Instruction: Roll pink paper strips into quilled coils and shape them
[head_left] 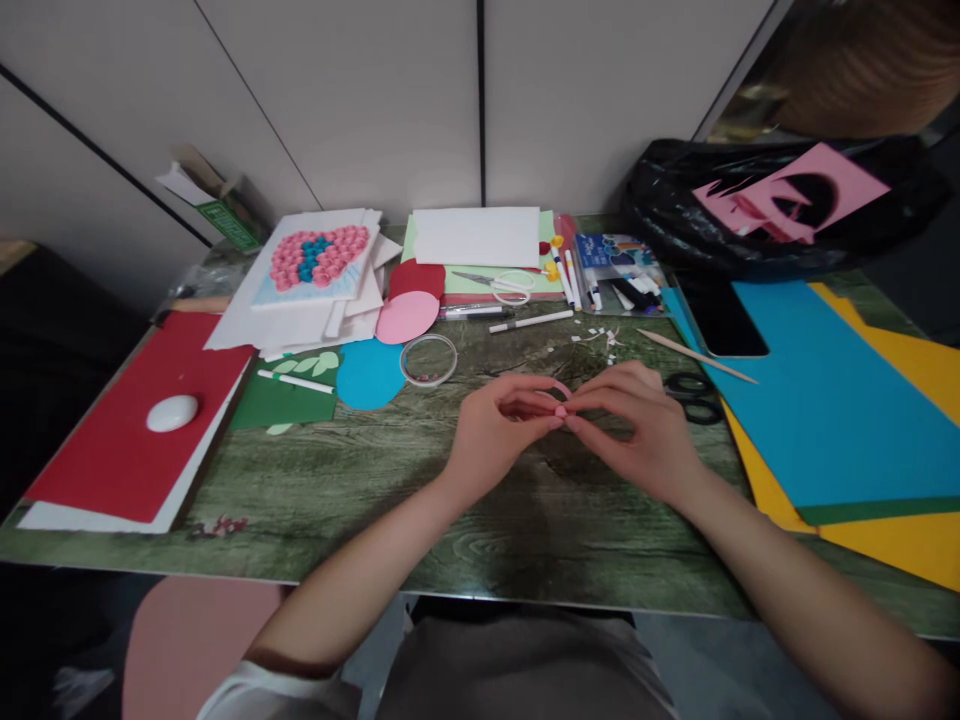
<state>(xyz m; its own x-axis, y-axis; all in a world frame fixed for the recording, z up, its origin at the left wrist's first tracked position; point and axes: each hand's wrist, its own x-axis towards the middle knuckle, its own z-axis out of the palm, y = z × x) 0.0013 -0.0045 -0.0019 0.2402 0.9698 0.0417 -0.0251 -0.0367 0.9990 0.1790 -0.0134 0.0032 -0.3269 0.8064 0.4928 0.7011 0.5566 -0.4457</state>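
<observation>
"Pink paper (561,411), it seems. Where is it?"

"Between the left hand (491,432) and the right hand (646,430), over the tabletop (420,520)."

"And the grip?"

"Thumb and fingertips of each hand are pinched together on it."

"Handling?"

"Likely light, bendy and easily crushed; best held gently by its edges."

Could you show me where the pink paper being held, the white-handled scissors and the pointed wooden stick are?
Held pink paper (561,411): head view, on its small gathered part.
White-handled scissors (494,284): head view, near where blades meet handles.
Pointed wooden stick (696,356): head view, middle of its shaft.
</observation>
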